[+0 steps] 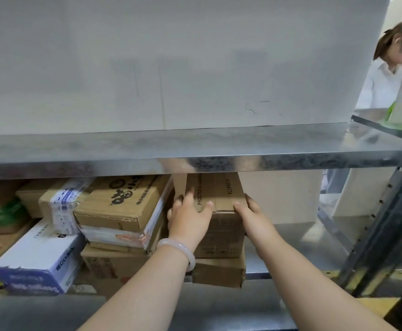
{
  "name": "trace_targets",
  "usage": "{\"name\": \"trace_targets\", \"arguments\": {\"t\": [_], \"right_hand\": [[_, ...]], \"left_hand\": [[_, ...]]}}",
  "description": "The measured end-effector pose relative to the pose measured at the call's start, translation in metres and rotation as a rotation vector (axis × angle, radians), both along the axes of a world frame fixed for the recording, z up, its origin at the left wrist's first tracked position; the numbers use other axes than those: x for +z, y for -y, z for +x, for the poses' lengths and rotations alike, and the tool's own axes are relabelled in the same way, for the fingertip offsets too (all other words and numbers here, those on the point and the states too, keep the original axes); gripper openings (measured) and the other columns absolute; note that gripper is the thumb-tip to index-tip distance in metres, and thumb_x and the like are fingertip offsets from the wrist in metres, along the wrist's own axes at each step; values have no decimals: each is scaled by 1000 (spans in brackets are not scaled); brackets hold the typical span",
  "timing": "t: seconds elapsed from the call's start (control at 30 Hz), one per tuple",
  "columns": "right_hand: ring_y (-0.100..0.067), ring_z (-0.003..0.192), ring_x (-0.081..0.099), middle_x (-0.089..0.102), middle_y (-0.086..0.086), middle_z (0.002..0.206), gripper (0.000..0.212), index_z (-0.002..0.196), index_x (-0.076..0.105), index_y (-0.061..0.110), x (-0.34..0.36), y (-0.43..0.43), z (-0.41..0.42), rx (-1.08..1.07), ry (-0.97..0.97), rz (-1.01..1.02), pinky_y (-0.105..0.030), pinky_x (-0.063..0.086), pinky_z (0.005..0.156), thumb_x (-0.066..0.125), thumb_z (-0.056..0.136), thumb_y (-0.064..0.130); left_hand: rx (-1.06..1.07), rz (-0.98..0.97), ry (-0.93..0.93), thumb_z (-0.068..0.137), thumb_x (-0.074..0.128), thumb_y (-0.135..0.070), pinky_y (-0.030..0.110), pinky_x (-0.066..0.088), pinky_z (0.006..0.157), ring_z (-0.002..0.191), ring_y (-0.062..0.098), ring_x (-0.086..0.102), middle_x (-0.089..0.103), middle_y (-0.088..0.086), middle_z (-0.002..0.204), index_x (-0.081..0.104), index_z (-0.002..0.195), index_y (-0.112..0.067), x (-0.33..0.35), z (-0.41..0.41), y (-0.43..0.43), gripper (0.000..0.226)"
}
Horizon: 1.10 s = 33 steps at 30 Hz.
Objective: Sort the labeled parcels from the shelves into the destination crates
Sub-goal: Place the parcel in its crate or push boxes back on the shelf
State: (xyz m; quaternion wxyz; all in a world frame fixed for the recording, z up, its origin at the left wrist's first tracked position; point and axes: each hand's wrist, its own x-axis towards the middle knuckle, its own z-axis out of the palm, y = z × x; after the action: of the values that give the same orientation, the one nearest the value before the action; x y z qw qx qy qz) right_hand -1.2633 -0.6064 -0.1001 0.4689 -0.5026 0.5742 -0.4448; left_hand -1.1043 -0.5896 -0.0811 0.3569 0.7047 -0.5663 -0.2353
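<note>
Head view (only view avail.):

1. Position. The parcel (219, 192), a brown carton w/ printed text on top, sits on the lower shelf level, stacked on a second carton (219, 271). No destination crate is in view.
2. Grip. We read the left hand (188, 218) as clasping the parcel's top-left edge, thumb on the lid. The right hand (252, 213) clasps the right edge, thumb on top, fingers down the side.
3. Risk: clearance. The metal shelf edge (195, 151) hangs just above the parcel. Lifting before pulling out would likely jam the lid or knuckles against it.
4. Risk: drag. The parcel touches the leaning stack (118, 204) at left. A skewed pull could shift that stack, or slide the second carton fwd off the shelf lip.
5. Risk: snag. The bangle (181, 249) may catch on carton corners.
</note>
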Motion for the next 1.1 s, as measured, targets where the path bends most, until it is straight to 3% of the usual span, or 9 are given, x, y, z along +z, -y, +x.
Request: {"name": "trace_targets", "arguments": {"t": [0.13,0.23,0.47,0.57,0.63,0.73,0.83,1.0,1.1], "right_hand": [[-3,103,59,64,21,109,32,123,54,45,2,-29,-2,-28,63,-44,-32,50,89,49,94,32],[3,102,55,61,26,110,38,129,47,50,9,-61,-4,-73,77,-92,-26,47,83,51,94,35],[7,92,63,68,24,102,23,102,58,59,25,-170,9,-185,58,-252,-13,50,64,59,93,38],[-2,107,58,60,18,118,33,119,51,54,23,-217,21,-230,-34,-281,-20,50,76,62,91,41],[-8,116,54,55,11,127,47,132,44,46,22,-245,30,-238,-79,-314,-31,51,90,64,90,35],[-7,120,48,48,15,126,60,137,35,44,22,-286,48,-251,-190,-419,-22,41,93,67,89,26],[-3,123,42,40,18,130,72,144,28,47,24,-319,63,-233,-223,-436,-20,35,94,68,89,24],[-18,129,43,43,7,141,65,131,37,51,63,-354,111,-237,113,-229,-47,38,106,41,72,79],[-26,118,49,59,8,114,81,112,50,46,86,-364,137,-199,322,-67,-59,31,110,34,50,95]], "left_hand": [[-75,-61,-139,95,58,-45,41,30,116,147,22,26,25,0,161,36,150,-36,0,-3,-19,61],[-130,-149,-158,93,62,-44,40,31,118,145,19,29,27,-1,159,39,149,-35,3,-3,-43,61],[-278,-228,-205,85,73,-44,26,35,110,131,8,34,25,-14,139,25,152,-39,-3,14,-135,82],[-265,-152,-287,82,76,-45,38,30,118,138,14,29,17,-8,151,5,158,-31,-1,29,-171,104],[-250,-134,-324,81,76,-48,40,29,118,141,19,30,20,0,154,10,158,-28,3,40,-193,103],[-257,-223,-345,79,79,-43,39,37,113,129,16,44,44,-3,139,35,148,-29,8,59,-230,83],[-298,-284,-365,78,81,-40,35,40,110,127,8,45,47,-11,138,22,144,-45,7,81,-266,88],[-316,-390,-280,72,83,-39,31,35,106,129,-3,34,30,-25,141,6,130,-76,9,126,-313,103],[-310,-432,-176,71,84,-41,25,28,105,128,-14,28,21,-48,132,5,135,-74,10,158,-334,107]]}}
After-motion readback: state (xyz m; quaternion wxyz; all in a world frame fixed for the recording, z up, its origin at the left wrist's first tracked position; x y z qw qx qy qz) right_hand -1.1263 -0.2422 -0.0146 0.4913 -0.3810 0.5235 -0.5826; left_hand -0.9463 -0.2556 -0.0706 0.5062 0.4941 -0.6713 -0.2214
